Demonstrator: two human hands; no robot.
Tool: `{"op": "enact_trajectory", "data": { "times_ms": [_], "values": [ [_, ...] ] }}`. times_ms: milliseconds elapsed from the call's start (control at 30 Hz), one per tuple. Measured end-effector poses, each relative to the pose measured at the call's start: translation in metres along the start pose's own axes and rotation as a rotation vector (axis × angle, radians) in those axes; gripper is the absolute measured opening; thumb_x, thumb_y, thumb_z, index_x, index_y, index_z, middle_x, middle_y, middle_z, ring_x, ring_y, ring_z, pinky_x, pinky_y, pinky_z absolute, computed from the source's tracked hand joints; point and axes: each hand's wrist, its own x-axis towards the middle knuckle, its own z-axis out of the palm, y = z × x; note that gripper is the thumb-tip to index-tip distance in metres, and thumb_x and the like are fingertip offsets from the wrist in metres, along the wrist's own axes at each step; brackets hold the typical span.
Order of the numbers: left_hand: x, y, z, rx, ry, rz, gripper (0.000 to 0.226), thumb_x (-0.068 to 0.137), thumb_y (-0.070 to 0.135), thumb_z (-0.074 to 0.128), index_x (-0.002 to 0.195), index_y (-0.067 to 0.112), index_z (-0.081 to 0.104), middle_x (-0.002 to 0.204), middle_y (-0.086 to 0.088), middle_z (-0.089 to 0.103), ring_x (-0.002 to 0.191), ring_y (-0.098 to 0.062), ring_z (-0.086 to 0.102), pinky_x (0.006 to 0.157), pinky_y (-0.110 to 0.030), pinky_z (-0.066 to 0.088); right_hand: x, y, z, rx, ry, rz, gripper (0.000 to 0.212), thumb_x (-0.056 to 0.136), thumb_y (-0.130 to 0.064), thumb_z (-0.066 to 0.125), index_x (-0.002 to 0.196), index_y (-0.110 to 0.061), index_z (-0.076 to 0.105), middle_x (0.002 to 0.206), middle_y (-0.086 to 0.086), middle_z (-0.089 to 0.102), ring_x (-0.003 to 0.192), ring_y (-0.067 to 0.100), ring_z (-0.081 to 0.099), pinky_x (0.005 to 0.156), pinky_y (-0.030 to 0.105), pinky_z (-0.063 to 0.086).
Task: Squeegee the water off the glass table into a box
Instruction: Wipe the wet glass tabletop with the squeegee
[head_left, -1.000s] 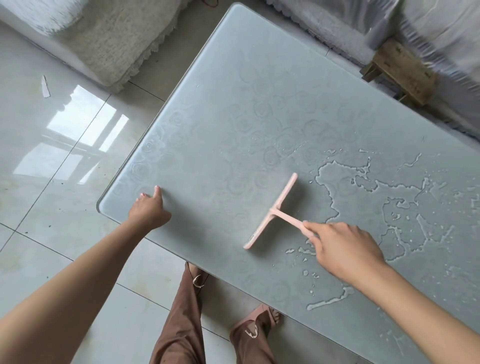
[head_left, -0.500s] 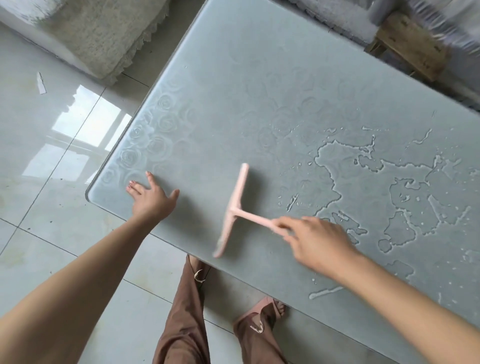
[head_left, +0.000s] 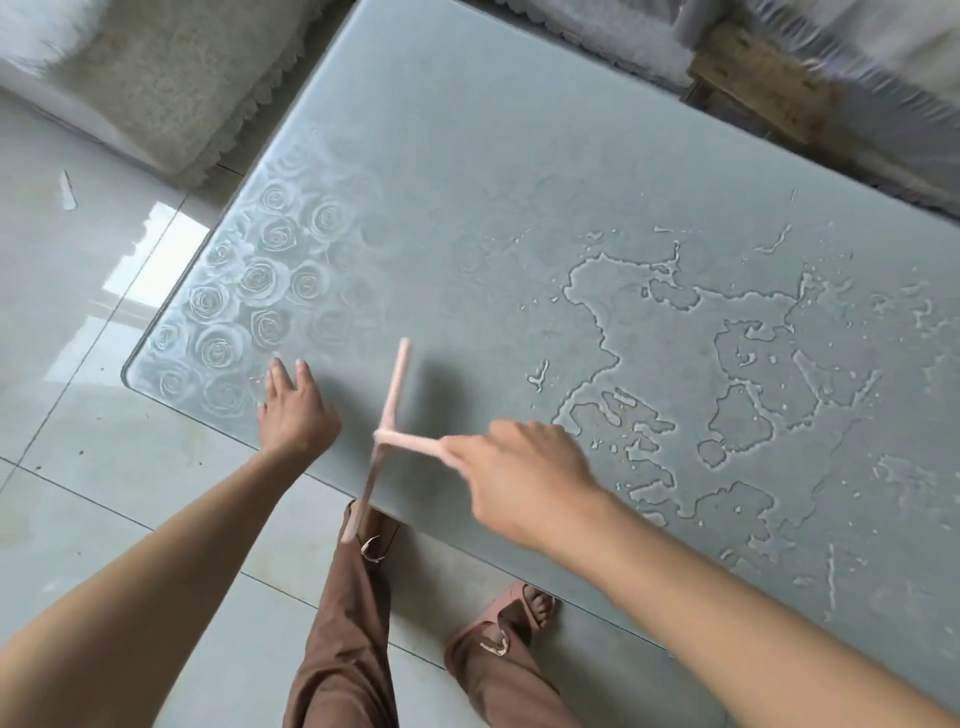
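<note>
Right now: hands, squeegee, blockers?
Left hand flat on table. Right hand grips squeegee, blade past near edge. Water pooled rightward. No box visible.

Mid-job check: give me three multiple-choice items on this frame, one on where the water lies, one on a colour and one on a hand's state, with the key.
1. Where does the water lie, relative to the squeegee?
A. To its right
B. To its left
C. On the floor

2. What colour is the squeegee?
A. Blue
B. Pink
C. Black

3. What is the left hand doing?
A. Gripping the squeegee
B. Resting on the glass table, fingers straight
C. Hanging beside the table

Key:
1 A: the pool spreads to the right of the blade.
2 B: blade and handle are both pale pink.
3 B: its palm lies on the glass, and only the right hand grips the handle.
</note>
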Motion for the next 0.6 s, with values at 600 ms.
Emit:
{"op": "enact_trajectory", "data": {
  "times_ms": [600],
  "values": [
    [-0.018, 0.047, 0.004, 0.268, -0.153, 0.152, 0.040, 0.094, 0.028, 0.044, 0.128, 0.008, 0.046, 0.132, -0.016, 0.044, 0.118, -0.036, 0.049, 0.092, -0.042, 0.041, -0.050, 0.099, -0.029, -0.074, 0.053, 0.247, 0.029, 0.092, -0.024, 0.046, 0.117, -0.034, 0.056, 0.103, 0.004, 0.064, 0.095, 0.030, 0.062, 0.062, 0.030, 0.031]
  ]
}}
